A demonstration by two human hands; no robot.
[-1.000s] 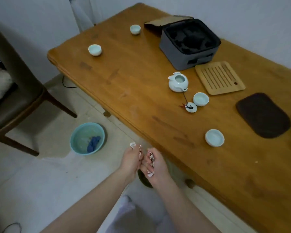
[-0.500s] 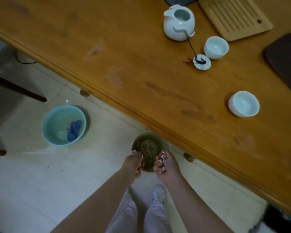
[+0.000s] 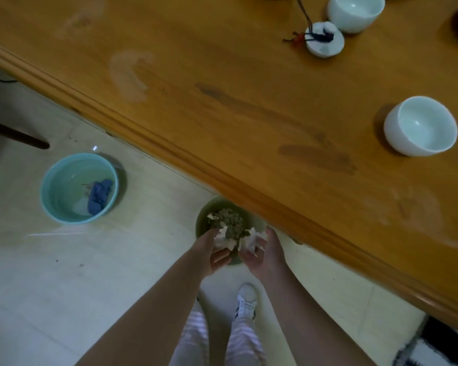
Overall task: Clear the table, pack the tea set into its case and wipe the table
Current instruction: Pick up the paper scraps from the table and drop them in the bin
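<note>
I cup featherlight, crumpled scraps (image 3: 224, 241) loosely in left fingers (image 3: 211, 235) and right fingers (image 3: 270, 235), bin (image 3: 199, 221) beneath; gentle pinching suffices.

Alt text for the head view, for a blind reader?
The left hand and right hand hold white scraps over a green bowl of debris on the floor by the wooden table. A teal basin holding a blue cloth sits nearby; two white cups stand on the table.

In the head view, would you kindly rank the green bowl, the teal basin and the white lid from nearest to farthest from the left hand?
1. green bowl, just under the left hand
2. teal basin, on the floor, leftward
3. white lid, on the table, far right
</note>
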